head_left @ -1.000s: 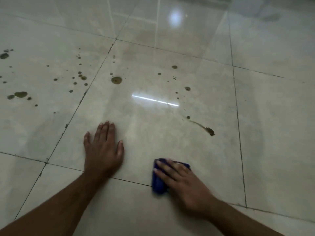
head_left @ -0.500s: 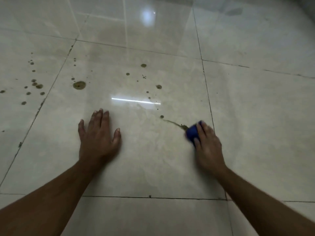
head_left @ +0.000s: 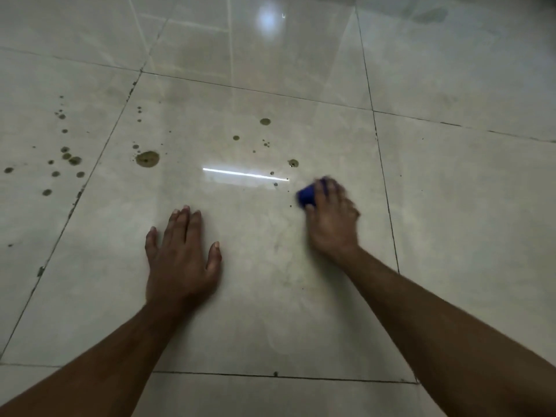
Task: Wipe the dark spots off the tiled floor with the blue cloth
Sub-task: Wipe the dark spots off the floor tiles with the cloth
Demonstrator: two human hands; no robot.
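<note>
Pressing down on the blue cloth [head_left: 306, 196], the right hand's [head_left: 332, 224] fingers [head_left: 329, 191] curl over the wad; motion blur hides the exact grip. One cloth, bunched, on the tiled floor [head_left: 451, 206] right of the glare streak. Likely soft, light, no stiffness: best held from above, balled under the palm. Left hand [head_left: 180, 257] lies flat, fingers straight, bracing. Dark spots [head_left: 147, 159]: one big blot, about two dozen smaller, mostly leftward.
</note>
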